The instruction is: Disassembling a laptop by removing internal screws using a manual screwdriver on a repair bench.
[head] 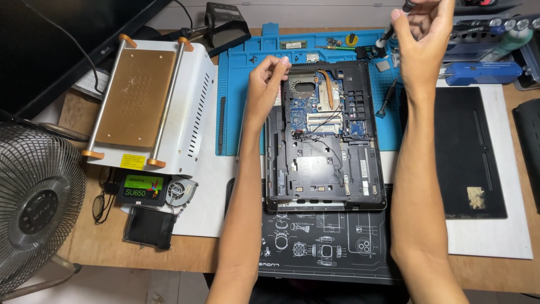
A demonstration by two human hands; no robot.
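Two hands work over the opened laptop: left hand, fingers curled, steadies its top-left corner, while right hand, fingers clamped, holds a screwdriver above its top-right corner.

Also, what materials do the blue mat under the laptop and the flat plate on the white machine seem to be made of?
The blue mat looks like soft matte silicone or rubber, judging by its moulded compartments and dull surface. The flat plate on the white machine appears to be metal with a coppery brushed finish and rows of small holes, though the exact metal cannot be told.
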